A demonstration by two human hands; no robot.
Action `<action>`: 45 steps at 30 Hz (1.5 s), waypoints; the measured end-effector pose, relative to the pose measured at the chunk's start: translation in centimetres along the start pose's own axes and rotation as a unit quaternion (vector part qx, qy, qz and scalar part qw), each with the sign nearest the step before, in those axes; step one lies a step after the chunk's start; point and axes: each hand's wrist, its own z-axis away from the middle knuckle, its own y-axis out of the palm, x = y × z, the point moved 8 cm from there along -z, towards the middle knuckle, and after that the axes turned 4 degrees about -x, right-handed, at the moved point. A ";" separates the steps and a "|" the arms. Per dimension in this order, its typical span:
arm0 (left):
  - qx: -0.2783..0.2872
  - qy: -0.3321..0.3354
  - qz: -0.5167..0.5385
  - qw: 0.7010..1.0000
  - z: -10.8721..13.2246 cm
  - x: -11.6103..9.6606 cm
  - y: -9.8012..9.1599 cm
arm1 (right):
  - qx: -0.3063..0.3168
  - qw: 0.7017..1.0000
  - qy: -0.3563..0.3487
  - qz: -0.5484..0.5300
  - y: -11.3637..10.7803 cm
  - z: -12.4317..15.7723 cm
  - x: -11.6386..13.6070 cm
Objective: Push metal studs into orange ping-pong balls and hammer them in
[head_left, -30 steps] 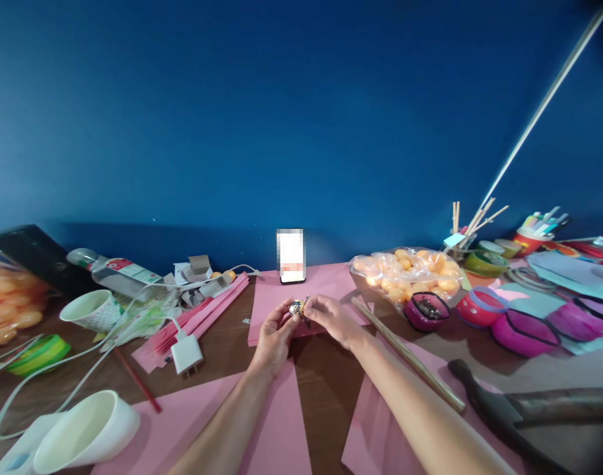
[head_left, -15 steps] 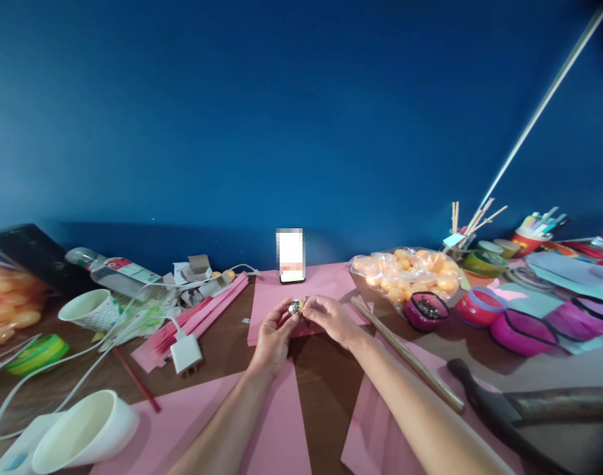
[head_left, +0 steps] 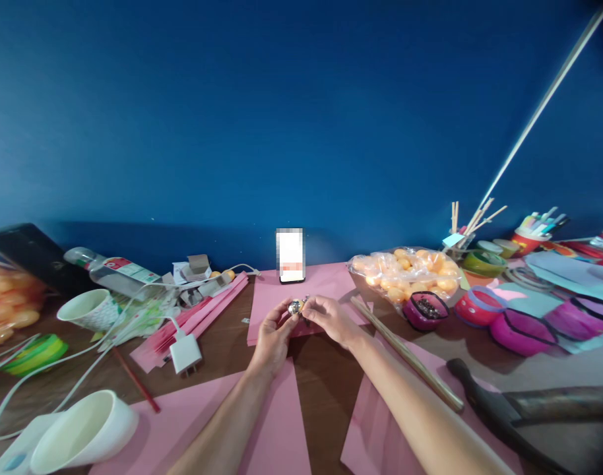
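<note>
My left hand and my right hand meet over a pink paper sheet in the middle of the table. Both pinch a small shiny silver piece between their fingertips. The fingers of each hand are curled and closed around it. What the piece is exactly I cannot make out. A phone stands upright just behind the hands, against the blue wall.
A long wooden stick and a dark hammer lie right of my forearm. A bag of orange balls, a pink dish of small dark bits and coloured bowls stand at right. Paper cups, a white charger and a bottle lie at left.
</note>
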 end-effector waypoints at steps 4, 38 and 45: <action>0.004 -0.004 0.001 1.000 0.1 0.0 0.1 | -0.001 1.000 0.006 0.002 0.0 0.0 -0.1; 0.012 -0.007 0.007 1.000 0.1 0.2 0.1 | 0.007 0.999 0.026 -0.024 0.1 0.1 -0.1; 0.013 -0.008 0.008 1.000 0.1 0.1 0.3 | 0.007 0.999 0.035 -0.020 0.0 0.1 -0.3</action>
